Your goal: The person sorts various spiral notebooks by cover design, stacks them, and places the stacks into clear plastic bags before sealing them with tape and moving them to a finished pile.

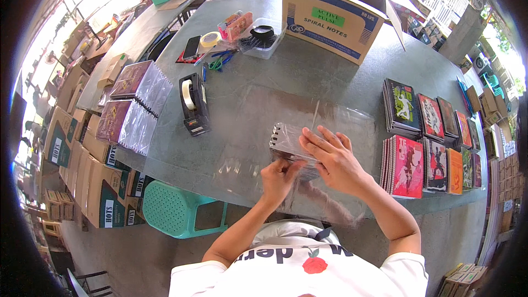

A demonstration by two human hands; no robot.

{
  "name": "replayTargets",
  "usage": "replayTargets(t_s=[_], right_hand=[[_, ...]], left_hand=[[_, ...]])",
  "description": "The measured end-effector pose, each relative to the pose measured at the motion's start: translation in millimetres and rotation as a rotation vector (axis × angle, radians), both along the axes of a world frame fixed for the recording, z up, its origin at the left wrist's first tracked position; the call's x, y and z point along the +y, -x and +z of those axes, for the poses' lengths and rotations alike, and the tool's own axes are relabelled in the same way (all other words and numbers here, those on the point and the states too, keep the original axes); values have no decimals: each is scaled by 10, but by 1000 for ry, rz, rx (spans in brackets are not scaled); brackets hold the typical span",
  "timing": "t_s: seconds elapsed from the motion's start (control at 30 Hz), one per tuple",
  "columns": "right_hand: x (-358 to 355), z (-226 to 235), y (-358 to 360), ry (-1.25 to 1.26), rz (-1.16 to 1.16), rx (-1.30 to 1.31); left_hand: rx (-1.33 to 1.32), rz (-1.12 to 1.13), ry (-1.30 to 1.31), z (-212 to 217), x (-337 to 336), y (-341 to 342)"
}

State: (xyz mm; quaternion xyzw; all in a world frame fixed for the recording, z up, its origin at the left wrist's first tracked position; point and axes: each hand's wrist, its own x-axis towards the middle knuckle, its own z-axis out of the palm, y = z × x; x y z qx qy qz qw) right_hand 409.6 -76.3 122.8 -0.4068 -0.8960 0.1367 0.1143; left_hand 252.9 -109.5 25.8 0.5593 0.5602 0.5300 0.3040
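A stack of spiral notebooks (284,135) with black coil binding lies on a sheet of transparent plastic film (344,124) in front of me. My right hand (334,157) rests on top of the stack, its fingers stretched out flat. At the stack's near left side, my left hand (279,180) is closed, thumb against curled fingers, pinching the film there. Part of the stack is hidden beneath both hands. To the left stands a black tape dispenser (193,104) holding a roll of transparent tape.
Several notebook piles (404,165) line the table's right side. Plastic-wrapped notebook bundles (129,124) sit at the left edge. Behind are a large cardboard carton (330,22), a plastic tub (264,49), scissors (219,61) and a phone (191,48). A green stool (173,209) stands beside the table.
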Motion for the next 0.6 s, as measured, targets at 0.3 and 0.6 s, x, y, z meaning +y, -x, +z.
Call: replayTargets(t_s=[0.3, 0.6], right_hand=[[-277, -418, -322, 338, -393, 899], [-425, -1048, 163, 1390, -792, 1214]], left_hand=[[-877, -168, 960, -746, -440, 1119], [-717, -346, 724, 492, -354, 1124]])
